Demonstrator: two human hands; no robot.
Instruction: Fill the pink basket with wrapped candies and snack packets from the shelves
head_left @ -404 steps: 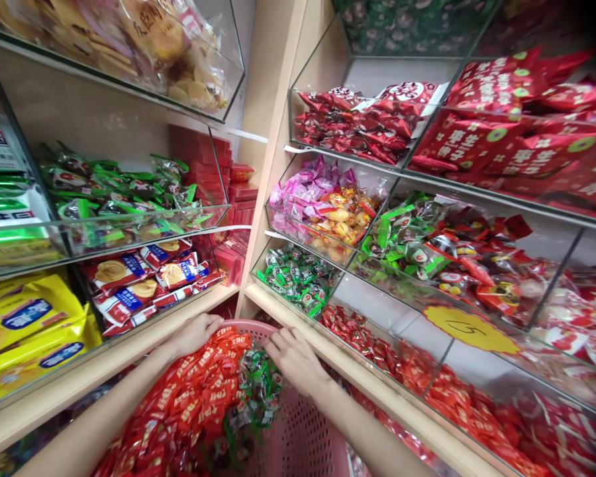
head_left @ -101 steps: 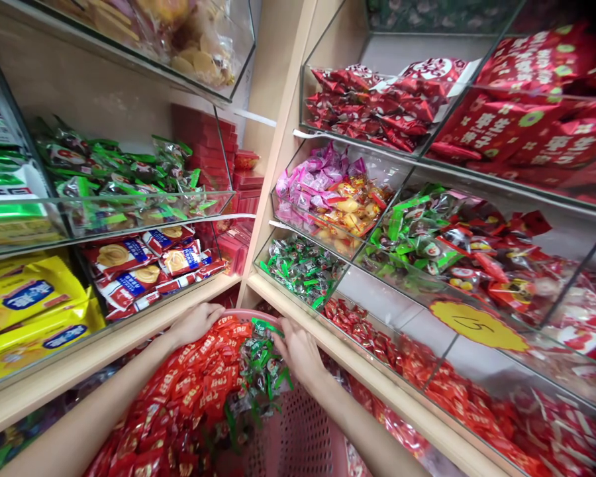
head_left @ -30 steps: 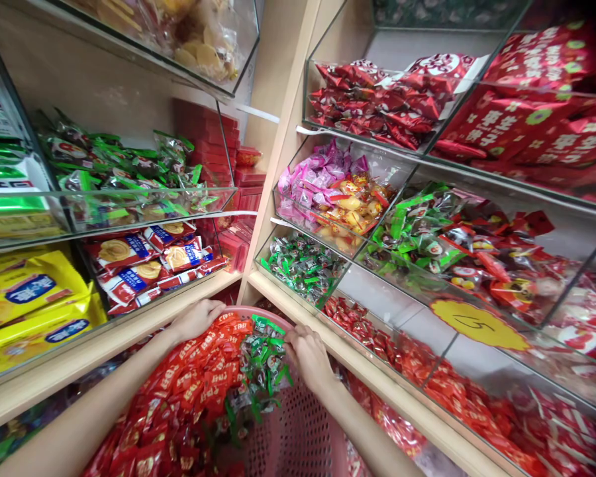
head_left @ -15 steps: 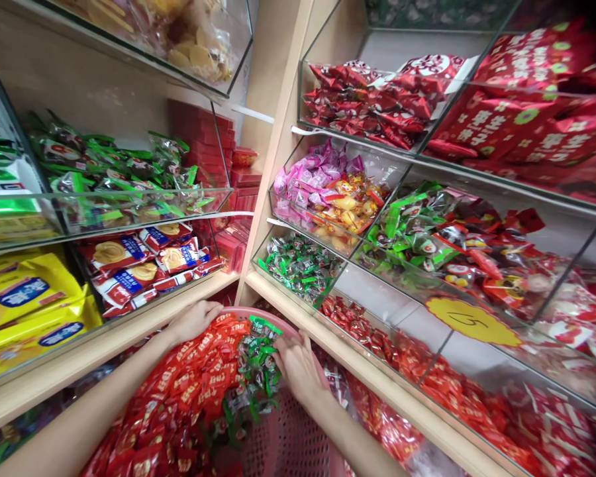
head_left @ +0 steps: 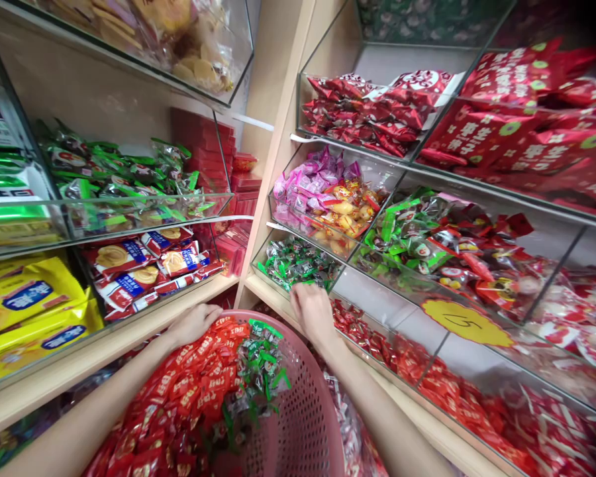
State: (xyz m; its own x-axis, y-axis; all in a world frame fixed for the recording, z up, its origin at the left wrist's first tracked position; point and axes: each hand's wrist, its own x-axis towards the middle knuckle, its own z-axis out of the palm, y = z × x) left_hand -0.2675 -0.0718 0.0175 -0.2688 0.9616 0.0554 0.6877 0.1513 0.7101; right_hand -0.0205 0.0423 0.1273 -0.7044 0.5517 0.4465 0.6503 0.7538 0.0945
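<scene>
A pink perforated plastic basket [head_left: 322, 404] is below me, and my left hand [head_left: 196, 323] is closed over its far left rim. Red-wrapped candies [head_left: 179, 391] fill its left side. A smaller heap of green-and-clear wrapped candies [head_left: 261, 354] lies beside them, near the far rim. My right hand [head_left: 314, 313] is raised above the basket's right rim, at the front edge of a clear bin holding small green-wrapped candies [head_left: 298, 262]. Its fingers are curled, and whatever they may hold is hidden.
Two wooden shelf units with clear bins meet at a corner post [head_left: 273, 132]. Red-wrapped candies [head_left: 362, 331] fill low bins on the right, behind a yellow price tag [head_left: 467, 322]. Packaged wafers [head_left: 149, 265] and yellow packs [head_left: 34, 305] sit on the left.
My right hand has left the green candies in the basket and moved up and right to the small green-candy bin. My left hand stays on the rim.
</scene>
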